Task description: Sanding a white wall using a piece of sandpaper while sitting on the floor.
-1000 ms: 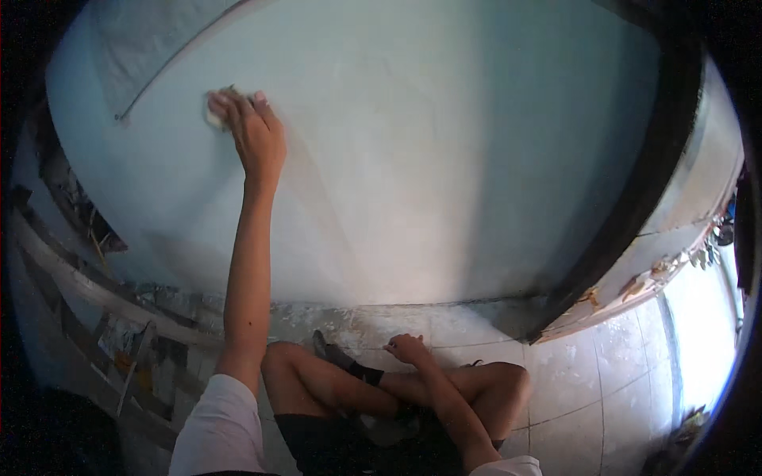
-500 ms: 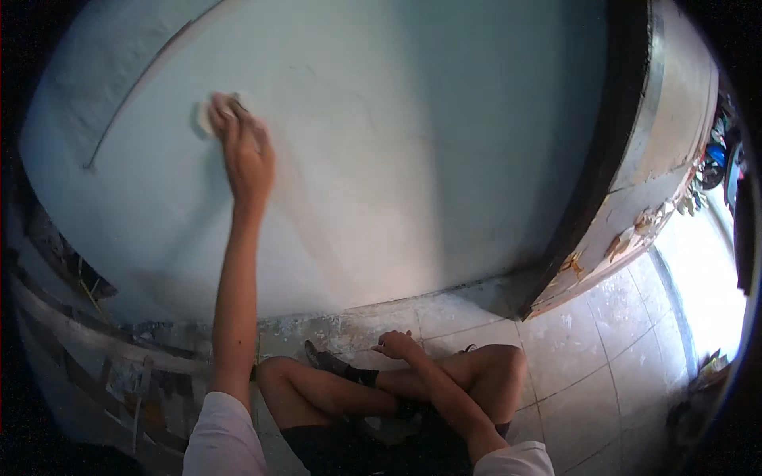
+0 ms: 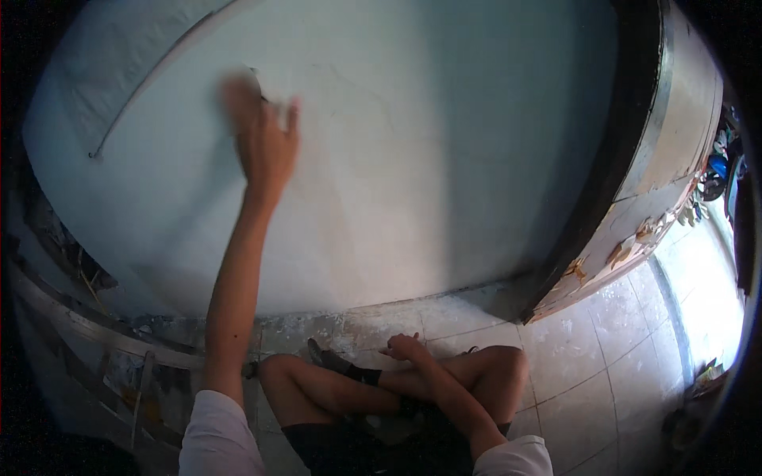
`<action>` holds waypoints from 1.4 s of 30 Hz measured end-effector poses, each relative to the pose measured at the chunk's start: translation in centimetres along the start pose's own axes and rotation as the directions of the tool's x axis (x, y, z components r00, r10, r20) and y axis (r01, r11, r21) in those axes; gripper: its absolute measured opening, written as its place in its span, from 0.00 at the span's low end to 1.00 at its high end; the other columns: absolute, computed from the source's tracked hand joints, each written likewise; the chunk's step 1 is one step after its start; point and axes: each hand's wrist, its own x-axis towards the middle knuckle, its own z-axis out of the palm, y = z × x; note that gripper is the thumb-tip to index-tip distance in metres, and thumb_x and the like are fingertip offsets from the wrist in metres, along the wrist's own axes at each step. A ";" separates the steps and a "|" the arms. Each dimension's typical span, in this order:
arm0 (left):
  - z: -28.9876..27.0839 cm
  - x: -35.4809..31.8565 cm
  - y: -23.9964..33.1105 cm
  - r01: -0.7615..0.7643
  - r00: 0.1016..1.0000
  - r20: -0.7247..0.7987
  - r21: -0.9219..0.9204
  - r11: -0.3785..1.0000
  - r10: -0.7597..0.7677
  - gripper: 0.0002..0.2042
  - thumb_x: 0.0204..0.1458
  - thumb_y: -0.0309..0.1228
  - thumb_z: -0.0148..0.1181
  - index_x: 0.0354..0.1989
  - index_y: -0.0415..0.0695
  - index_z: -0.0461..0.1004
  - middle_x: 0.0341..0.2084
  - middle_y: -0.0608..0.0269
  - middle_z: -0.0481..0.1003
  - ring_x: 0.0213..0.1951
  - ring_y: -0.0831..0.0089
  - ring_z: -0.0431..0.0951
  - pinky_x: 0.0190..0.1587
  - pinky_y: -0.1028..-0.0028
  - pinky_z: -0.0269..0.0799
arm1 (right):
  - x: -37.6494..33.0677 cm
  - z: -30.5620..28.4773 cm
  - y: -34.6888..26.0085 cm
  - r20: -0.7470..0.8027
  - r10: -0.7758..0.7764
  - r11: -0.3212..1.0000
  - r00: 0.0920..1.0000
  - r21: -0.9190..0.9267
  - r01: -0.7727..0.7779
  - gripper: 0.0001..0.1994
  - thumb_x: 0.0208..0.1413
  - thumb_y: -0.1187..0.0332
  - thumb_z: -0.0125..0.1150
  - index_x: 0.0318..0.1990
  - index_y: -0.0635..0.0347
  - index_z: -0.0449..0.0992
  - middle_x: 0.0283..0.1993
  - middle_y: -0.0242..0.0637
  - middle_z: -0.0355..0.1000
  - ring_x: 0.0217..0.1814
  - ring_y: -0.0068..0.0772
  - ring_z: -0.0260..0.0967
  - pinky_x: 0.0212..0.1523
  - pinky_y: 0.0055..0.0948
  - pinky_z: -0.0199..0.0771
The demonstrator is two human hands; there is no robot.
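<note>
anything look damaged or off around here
Yes: the pale panel on the right has ragged, peeling flakes along its lower edge, so it looks damaged. Whitish smudges also mark the floor tiles near the wall.

A floor (image 3: 567,357) of pale square tiles with thin dark joints runs out from the foot of the pale wall (image 3: 357,198). White, powdery smears (image 3: 397,321) cover the tiles closest to the wall and thin out away from it. A dark grey shoe (image 3: 329,358), worn with a black sock (image 3: 367,375), rests on the tiles near the wall's foot, its toe toward the wall. Below the wall's left part is a wooden frame (image 3: 171,355) with slats; whether it lies flat or stands raised is unclear.
</note>
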 end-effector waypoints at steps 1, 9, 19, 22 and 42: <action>0.0 -1.0 1.3 -0.061 0.995 0.063 -0.154 0.986 0.072 0.35 0.66 0.45 0.49 0.68 0.25 0.52 0.72 0.32 0.45 0.73 0.35 0.42 0.73 0.49 0.46 | 0.1 0.1 0.0 -0.009 -0.024 1.000 1.000 0.004 0.024 0.33 0.61 0.34 0.47 0.54 0.55 0.79 0.61 0.46 0.72 0.67 0.54 0.64 0.66 0.81 0.45; 1.4 1.2 2.0 -0.108 0.991 0.044 -0.268 0.957 0.125 0.36 0.66 0.45 0.49 0.71 0.28 0.46 0.72 0.31 0.44 0.74 0.37 0.41 0.74 0.50 0.42 | -0.2 0.4 0.5 0.087 -0.023 0.999 0.996 0.043 0.020 0.38 0.62 0.32 0.43 0.56 0.60 0.77 0.64 0.48 0.69 0.69 0.57 0.63 0.66 0.81 0.43; 1.6 1.6 3.2 -0.243 0.968 -0.012 -0.316 0.917 0.252 0.31 0.66 0.41 0.50 0.64 0.22 0.58 0.69 0.27 0.51 0.71 0.34 0.49 0.73 0.48 0.50 | -0.3 -0.1 -0.7 0.095 -0.069 0.998 0.993 -0.008 0.070 0.36 0.64 0.34 0.42 0.57 0.60 0.76 0.63 0.48 0.70 0.67 0.57 0.64 0.66 0.79 0.48; 1.5 3.0 4.1 -0.085 0.996 -0.028 -0.338 0.937 0.080 0.28 0.67 0.38 0.49 0.62 0.20 0.59 0.69 0.27 0.51 0.72 0.33 0.45 0.74 0.48 0.45 | -0.6 -0.4 -0.8 -0.014 -0.097 0.992 0.995 0.073 0.098 0.35 0.64 0.35 0.42 0.56 0.59 0.77 0.62 0.47 0.71 0.66 0.57 0.66 0.64 0.76 0.54; 1.7 -2.9 8.0 -0.253 0.942 0.115 -0.374 0.892 0.316 0.34 0.65 0.40 0.53 0.69 0.25 0.51 0.70 0.28 0.46 0.72 0.35 0.45 0.72 0.46 0.50 | -1.2 0.1 -0.3 -0.034 -0.095 0.993 0.995 0.061 0.097 0.33 0.64 0.38 0.47 0.58 0.61 0.72 0.62 0.52 0.70 0.66 0.57 0.65 0.64 0.77 0.53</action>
